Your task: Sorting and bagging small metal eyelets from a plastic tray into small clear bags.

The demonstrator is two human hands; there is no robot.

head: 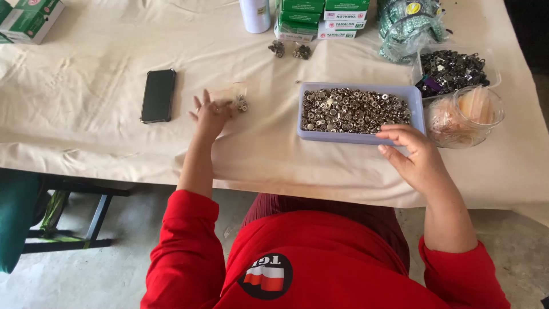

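A lilac plastic tray [361, 137] heaped with small metal snap fasteners [354, 109] is set on a table covered in cream cloth [86, 114], and everything else is placed from it. The right hand [413, 154] is held at the tray's near right corner, fingers curled loosely and spread, the fingertips [389, 129] touching or just over the rim; nothing is seen gripped in it. Well to the left of the tray, the left hand [210, 114] is laid flat and open on the cloth, fingers spread, beside a small clear bag [231, 94] with a little cluster of fasteners [242, 103] at its edge. Further left of the tray a black phone [158, 95] is lying face up. Just right of the tray a round clear container [466, 117] of pale pieces is seen, and behind that a clear tub of dark metal parts [452, 70]. Beyond the tray, green and white boxes [320, 20] are stacked next to a white bottle [255, 14]
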